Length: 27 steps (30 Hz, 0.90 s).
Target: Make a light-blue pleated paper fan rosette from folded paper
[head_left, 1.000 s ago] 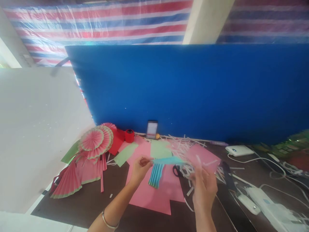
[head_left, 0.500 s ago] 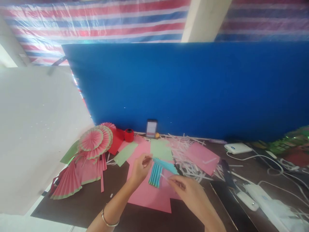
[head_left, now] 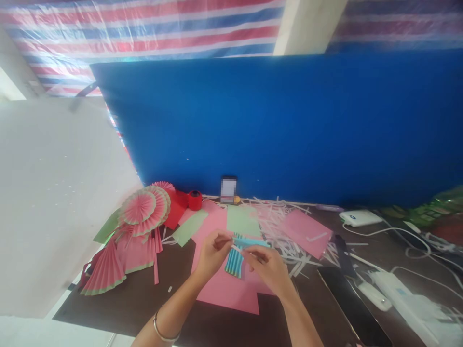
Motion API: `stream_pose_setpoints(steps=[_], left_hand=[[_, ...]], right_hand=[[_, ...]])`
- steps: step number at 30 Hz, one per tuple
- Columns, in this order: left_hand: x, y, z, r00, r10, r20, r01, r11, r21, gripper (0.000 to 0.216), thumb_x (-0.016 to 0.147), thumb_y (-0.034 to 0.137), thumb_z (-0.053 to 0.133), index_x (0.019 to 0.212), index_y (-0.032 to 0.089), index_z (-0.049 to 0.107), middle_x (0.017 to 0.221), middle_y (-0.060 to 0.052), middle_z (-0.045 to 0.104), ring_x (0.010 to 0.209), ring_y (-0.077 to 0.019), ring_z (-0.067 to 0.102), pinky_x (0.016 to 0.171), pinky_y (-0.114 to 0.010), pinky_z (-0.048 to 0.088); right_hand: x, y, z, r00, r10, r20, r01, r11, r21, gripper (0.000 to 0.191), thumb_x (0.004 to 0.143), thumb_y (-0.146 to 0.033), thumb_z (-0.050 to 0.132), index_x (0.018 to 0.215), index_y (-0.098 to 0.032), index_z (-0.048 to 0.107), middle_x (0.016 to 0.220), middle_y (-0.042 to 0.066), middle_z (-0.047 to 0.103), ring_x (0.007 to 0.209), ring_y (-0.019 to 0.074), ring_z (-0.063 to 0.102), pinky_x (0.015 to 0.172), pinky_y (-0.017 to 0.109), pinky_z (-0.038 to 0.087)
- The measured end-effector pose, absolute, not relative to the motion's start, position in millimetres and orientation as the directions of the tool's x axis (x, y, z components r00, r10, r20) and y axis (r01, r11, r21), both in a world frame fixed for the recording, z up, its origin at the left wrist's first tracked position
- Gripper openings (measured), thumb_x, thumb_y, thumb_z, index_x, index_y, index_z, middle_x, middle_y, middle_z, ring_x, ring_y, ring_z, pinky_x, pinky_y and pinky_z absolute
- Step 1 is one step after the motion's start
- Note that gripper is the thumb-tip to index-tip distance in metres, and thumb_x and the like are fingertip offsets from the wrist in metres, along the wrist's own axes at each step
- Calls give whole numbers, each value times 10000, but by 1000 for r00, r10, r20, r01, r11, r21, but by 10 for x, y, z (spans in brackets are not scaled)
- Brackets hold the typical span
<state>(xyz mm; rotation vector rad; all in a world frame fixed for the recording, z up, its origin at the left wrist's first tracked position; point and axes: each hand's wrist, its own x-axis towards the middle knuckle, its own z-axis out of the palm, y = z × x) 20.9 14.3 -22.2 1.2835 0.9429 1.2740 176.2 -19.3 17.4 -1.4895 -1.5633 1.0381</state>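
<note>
My left hand (head_left: 213, 251) pinches one end of a folded, pleated blue paper strip (head_left: 249, 241) held above the table. My right hand (head_left: 266, 268) pinches a thin white paper strip (head_left: 237, 248) against the blue strip near my left fingers. A pleated blue piece (head_left: 234, 262) hangs below the two hands. Under them lies a large pink sheet (head_left: 224, 289) on the dark table (head_left: 144, 299).
Pink-and-green paper fans (head_left: 142, 212) lie at the left, with a red tape roll (head_left: 194, 200) behind them. Green sheets (head_left: 241, 221), a second pink sheet (head_left: 306, 230) and white paper shreds (head_left: 285, 246) litter the middle. A power strip (head_left: 398, 294), cables and a dark flat panel (head_left: 352, 303) are at the right. A blue board (head_left: 289, 125) stands behind.
My right hand has come from the right side over to my left hand, bringing the thin white strip to the blue pleated paper. The left hand has hardly moved.
</note>
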Motion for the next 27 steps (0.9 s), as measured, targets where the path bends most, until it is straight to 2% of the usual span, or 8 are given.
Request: stream_pose_setpoints(steps=[10, 27], left_hand=[[190, 119, -183, 166, 981, 97, -298, -44, 953, 137, 692, 226, 648, 693, 155, 531, 658, 6, 592, 676, -125, 599, 708, -295, 534], [177, 107, -222, 167, 976, 141, -306, -85, 948, 93, 718, 202, 632, 712, 152, 554, 698, -11, 617, 718, -144, 626, 741, -317, 529]], right_hand=[[1750, -147, 110, 4, 1000, -24, 369, -24, -929, 338, 733, -490, 569, 677, -163, 633, 469, -20, 525, 439, 117, 493, 466, 239, 410], [1734, -127, -45, 54, 994, 96, 427, 64, -902, 330, 763, -485, 535, 693, -175, 622, 472, -12, 543, 455, 142, 541, 480, 244, 436]])
